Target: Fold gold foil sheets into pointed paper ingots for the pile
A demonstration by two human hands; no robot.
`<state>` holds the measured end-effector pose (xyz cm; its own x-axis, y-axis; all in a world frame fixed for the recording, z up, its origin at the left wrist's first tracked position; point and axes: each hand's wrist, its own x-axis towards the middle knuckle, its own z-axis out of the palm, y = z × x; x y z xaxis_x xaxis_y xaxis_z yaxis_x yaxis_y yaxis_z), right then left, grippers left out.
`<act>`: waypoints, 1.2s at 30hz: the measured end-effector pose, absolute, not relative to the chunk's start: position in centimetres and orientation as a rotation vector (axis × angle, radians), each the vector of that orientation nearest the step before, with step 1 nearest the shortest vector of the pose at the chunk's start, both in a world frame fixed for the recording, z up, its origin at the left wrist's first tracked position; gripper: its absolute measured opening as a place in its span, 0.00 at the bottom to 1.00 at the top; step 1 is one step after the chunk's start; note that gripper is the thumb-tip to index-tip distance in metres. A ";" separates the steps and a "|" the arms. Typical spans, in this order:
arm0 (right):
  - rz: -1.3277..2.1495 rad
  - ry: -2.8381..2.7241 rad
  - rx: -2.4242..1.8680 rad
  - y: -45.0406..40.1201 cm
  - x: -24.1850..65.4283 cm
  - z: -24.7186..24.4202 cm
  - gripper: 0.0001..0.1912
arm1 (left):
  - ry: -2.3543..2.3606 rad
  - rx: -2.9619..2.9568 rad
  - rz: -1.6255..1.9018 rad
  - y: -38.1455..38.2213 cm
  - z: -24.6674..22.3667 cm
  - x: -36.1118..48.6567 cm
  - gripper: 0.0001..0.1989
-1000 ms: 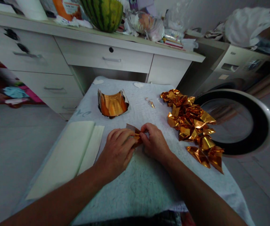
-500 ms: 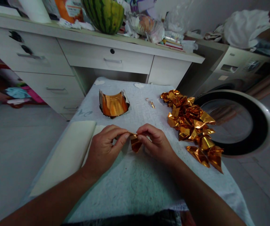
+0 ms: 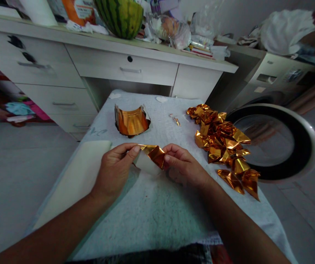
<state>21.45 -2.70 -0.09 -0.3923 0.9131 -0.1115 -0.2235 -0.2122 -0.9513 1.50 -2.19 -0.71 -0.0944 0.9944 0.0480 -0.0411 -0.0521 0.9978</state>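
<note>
Through the head camera I have the folded foil piece (image 3: 155,156) at the centre of the frame, stretched between two hands and slanting down towards the right; the left hand (image 3: 114,168) has thumb and fingers pinched on its upper-left end, and the right hand (image 3: 186,165) has thumb and forefinger clamped on its lower-right end, though the very tip there is hidden from me; I judge it almost weightless, thin and springy, stiff along a crease but soft across the flat faces; its shiny side looks slick, so I would favour a firm pinch at the doubled ends over a hold on the middle, which could dent or crumple; a hard pull between the two ends might tear it; the heap of shaped foil (image 3: 223,134) at the right of the frame, all facets and points, suggests that a fold holds once pressed, and that a squeeze would flatten it; the curved foil stack (image 3: 132,123), upper left of centre on the cloth-covered surface (image 3: 135,220), seems springier, and I would lift from it by an edge; the pale paper (image 3: 72,183) lies at lower left, partly behind the left hand.
</note>
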 end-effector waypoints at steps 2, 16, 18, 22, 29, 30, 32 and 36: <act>1.759 -1.197 -0.905 -2.8 21.5 -0.1 0.12 | 1.209 1.105 1.345 -2.0 -1.0 1.5 0.09; 1.733 -1.163 -0.972 -2.6 21.6 -0.8 0.14 | 1.088 0.977 1.354 -2.2 -0.8 1.9 0.09; 1.684 -1.165 -1.013 -2.6 21.7 -0.6 0.14 | 1.096 1.010 1.322 -2.2 -0.7 1.9 0.10; 1.570 -1.235 -1.119 -2.3 22.2 -0.3 0.14 | 1.113 1.136 1.174 -2.3 -0.7 1.9 0.09; 1.273 -1.236 -1.164 -1.6 22.5 -1.1 0.16 | 1.068 1.526 0.936 -2.5 -0.9 2.0 0.04; 1.236 -1.254 -1.176 -1.5 22.5 -1.3 0.15 | 1.071 1.591 0.911 -2.5 -1.0 2.0 0.06; 1.157 -1.319 -1.219 -1.4 22.5 -1.5 0.13 | 1.096 1.686 0.875 -2.6 -0.9 2.0 0.09; 0.953 -1.509 -1.342 -1.2 22.5 -1.6 0.04 | 1.171 1.846 0.795 -2.6 -0.9 2.0 0.11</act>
<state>22.53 -1.21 -1.59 -0.0316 0.9924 0.1191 0.3196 0.1229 -0.9396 2.01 -2.57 -0.89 0.3760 0.9222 0.0904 0.4251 -0.2584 0.8675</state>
